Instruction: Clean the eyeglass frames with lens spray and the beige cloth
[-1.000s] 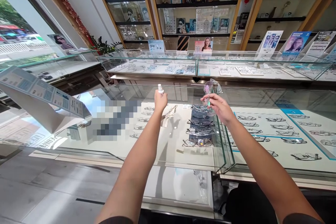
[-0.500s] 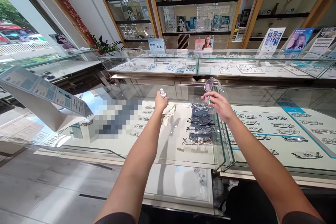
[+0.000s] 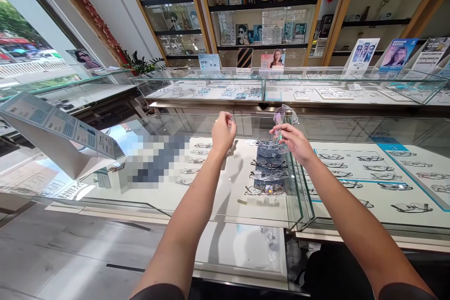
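Note:
My right hand point(image 3: 295, 140) pinches a pair of thin-rimmed eyeglasses point(image 3: 280, 116) and holds them upright above the glass counter. To their left, my left hand point(image 3: 224, 132) is raised with its fingers curled round a small white-capped bottle, now hidden behind the hand. The two hands are apart. Partly covered by my left wrist is a pale cloth point(image 3: 232, 148) on the counter. Below the held glasses, several more frames point(image 3: 269, 164) lie in a column over a dark strip. A small gold-coloured piece point(image 3: 242, 202) is near the front of that column.
The glass display counter point(image 3: 197, 208) spans the foreground. Further eyeglasses point(image 3: 396, 187) lie in its right section, and others point(image 3: 197, 160) left of centre. A folded sign point(image 3: 63, 133) stands at the left. Behind are another glass case point(image 3: 211, 103) and shelves point(image 3: 262, 4).
My left hand has moved slightly right and up and has turned, so the bottle's white cap no longer shows. My right hand and the eyeglasses have stayed nearly still.

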`<action>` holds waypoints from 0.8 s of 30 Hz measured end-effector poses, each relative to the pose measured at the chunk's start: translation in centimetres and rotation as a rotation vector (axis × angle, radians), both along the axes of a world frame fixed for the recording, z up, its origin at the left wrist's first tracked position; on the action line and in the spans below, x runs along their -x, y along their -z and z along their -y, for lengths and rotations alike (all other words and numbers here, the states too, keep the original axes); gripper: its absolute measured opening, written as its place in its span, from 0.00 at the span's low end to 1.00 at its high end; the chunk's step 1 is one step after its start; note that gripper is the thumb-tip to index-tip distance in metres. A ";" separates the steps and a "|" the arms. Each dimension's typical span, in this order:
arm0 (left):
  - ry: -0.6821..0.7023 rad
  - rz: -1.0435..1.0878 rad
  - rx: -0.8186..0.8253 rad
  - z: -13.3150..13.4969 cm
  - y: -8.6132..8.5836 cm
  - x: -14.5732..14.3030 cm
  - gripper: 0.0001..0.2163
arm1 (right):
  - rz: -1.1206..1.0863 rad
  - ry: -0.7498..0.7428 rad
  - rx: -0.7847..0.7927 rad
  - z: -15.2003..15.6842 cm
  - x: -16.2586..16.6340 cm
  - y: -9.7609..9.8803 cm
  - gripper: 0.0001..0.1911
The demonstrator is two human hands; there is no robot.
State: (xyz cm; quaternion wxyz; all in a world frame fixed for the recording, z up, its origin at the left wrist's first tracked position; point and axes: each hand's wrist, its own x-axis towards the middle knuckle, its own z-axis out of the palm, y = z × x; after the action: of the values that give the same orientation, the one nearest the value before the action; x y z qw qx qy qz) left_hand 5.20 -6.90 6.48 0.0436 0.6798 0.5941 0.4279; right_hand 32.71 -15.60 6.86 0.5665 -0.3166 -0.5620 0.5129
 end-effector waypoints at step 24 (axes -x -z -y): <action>0.440 0.925 0.470 -0.6 -1.4 -0.2 0.16 | 0.059 -0.009 -0.039 0.4 0.2 -0.3 0.09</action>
State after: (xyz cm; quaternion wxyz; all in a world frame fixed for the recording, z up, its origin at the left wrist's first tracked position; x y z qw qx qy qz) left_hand 5.37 -6.28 7.91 0.5380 0.5014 0.4367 0.5181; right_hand 32.48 -15.96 7.12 0.5534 -0.3179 -0.5898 0.4948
